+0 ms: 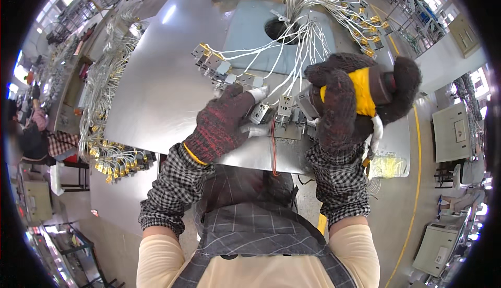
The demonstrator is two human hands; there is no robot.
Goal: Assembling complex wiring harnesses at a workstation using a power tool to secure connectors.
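My left hand (222, 121), in a dark red-and-black knit glove with white-wrapped fingertips, rests over the metal table. Its finger and thumb are spread on either side of a small metal connector block (260, 113); whether they touch it I cannot tell. My right hand (336, 105), gloved alike, is closed round a dark hand-held power tool (364, 90) with a yellow band. The tool's grey nose (308, 103) points left, close to another metal block (285, 105) at the table's near edge. White wires (284, 74) run from the blocks toward a dark hole (281, 30) in a blue-grey plate.
Wire bundles with yellow-tipped connectors (360, 19) spread over the far side of the table (156, 84). More white wiring (102, 95) hangs at the left. A thin red wire (273, 152) droops over the near edge. A clear yellowish tray (389, 166) is at the right.
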